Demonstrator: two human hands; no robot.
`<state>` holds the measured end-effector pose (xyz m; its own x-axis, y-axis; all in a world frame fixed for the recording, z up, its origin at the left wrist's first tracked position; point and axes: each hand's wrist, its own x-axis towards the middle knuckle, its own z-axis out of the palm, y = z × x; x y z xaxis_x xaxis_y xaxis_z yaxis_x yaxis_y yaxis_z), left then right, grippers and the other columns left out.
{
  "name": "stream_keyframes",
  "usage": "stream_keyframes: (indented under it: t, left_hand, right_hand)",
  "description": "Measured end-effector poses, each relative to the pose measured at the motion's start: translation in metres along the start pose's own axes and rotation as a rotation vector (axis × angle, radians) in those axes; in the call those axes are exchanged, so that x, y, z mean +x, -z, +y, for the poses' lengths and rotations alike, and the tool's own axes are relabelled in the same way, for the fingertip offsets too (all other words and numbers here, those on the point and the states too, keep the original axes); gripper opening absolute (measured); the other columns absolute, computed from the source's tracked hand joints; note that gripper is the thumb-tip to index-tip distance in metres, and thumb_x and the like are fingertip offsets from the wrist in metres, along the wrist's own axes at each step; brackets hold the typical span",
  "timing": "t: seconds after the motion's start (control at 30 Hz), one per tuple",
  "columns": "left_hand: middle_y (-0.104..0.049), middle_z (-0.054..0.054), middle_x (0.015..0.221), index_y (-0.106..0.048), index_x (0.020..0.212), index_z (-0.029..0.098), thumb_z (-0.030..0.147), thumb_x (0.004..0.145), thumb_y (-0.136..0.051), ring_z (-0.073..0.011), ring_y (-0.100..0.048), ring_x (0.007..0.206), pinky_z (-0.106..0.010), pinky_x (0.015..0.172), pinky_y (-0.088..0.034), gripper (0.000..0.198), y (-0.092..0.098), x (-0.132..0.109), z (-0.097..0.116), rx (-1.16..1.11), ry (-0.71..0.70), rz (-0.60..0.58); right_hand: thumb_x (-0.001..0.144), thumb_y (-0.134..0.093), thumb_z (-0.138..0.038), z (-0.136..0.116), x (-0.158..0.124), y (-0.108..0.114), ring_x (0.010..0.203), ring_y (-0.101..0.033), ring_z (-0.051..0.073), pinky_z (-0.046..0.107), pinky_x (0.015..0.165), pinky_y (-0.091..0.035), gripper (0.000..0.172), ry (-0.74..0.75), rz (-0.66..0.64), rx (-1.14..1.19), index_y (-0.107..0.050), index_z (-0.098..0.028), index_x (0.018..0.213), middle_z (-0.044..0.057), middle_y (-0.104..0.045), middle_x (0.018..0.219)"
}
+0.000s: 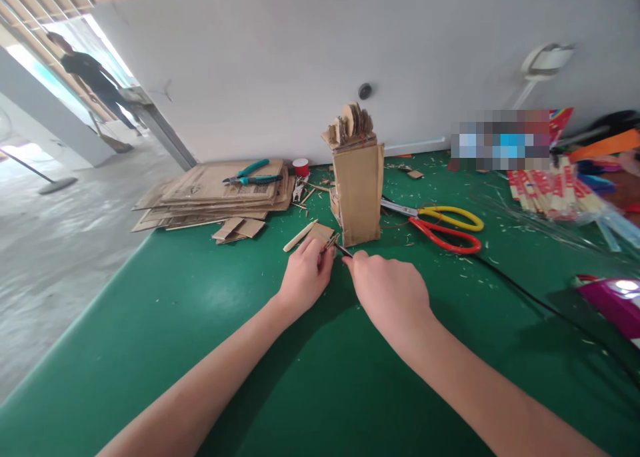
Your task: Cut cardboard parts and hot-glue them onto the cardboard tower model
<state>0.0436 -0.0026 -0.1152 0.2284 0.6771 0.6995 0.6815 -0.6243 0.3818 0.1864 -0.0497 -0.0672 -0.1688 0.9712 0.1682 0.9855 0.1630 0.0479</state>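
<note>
My left hand [306, 270] is closed, pinching a small piece of cardboard [331, 242] at its fingertips. Wrapped in my right hand [390, 290] is a thin dark tool [343, 249], its tip touching or close to that piece; its handle is hidden in the fist. Just beyond my hands stands an upright cardboard box [357, 194] with rounded cardboard pieces [351, 120] on top. A flat wooden stick [300, 236] and a cardboard square [321, 232] lie behind my left hand.
Left are stacked cardboard sheets [200, 184] with teal-handled pliers [253, 174]. Right of the box lie large scissors [435, 227] and a black cable [520, 284]. A purple device [613, 304] sits far right. Scraps dot the green table [210, 344]. A person [93, 77] stands in the background.
</note>
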Motion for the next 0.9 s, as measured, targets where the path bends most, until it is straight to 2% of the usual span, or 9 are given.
stream_keyframes:
  t: [0.1, 0.27, 0.57, 0.9]
  left_hand:
    - [-0.036, 0.004, 0.058, -0.033, 0.061, 0.021, 0.016, 0.085, -0.049, -0.0106, -0.043, 0.054, -0.022, 0.05, -0.031, 0.029, 0.0, 0.0, -0.001, -0.003, 0.021, -0.005]
    - [-0.033, 0.005, 0.055, -0.029, 0.06, 0.021, 0.019, 0.085, -0.05, -0.0097, -0.038, 0.05, -0.023, 0.048, -0.028, 0.032, 0.0, -0.001, 0.0, 0.004, 0.097, -0.024]
    - [-0.035, 0.005, 0.055, -0.029, 0.061, 0.02, 0.019, 0.084, -0.05, -0.0089, -0.038, 0.05, -0.022, 0.048, -0.028, 0.031, -0.002, -0.001, 0.0, -0.002, 0.083, -0.015]
    - [-0.035, 0.005, 0.055, -0.03, 0.06, 0.02, 0.017, 0.083, -0.05, -0.0091, -0.039, 0.05, -0.022, 0.048, -0.028, 0.031, -0.001, -0.001, 0.0, 0.001, 0.092, -0.022]
  right_hand:
    - [0.095, -0.037, -0.026, 0.001, 0.002, 0.005, 0.054, -0.067, 0.025, 0.026, 0.042, -0.031, 0.034, 0.014, -0.018, -0.01, -0.061, -0.014, 0.074, 0.01, -0.066, 0.056]
    - [0.096, -0.036, -0.025, 0.002, 0.003, 0.0, 0.054, -0.067, 0.022, 0.024, 0.044, -0.035, 0.035, 0.023, -0.042, 0.019, -0.062, -0.012, 0.076, 0.011, -0.066, 0.057]
    - [0.096, -0.035, -0.025, 0.002, 0.0, -0.008, 0.053, -0.067, 0.022, 0.025, 0.042, -0.033, 0.036, 0.015, -0.031, 0.043, -0.062, -0.013, 0.076, 0.01, -0.067, 0.057]
    - [0.097, -0.034, -0.026, 0.001, -0.001, -0.015, 0.055, -0.067, 0.02, 0.023, 0.046, -0.038, 0.036, 0.002, -0.042, 0.059, -0.061, -0.01, 0.078, 0.011, -0.067, 0.059]
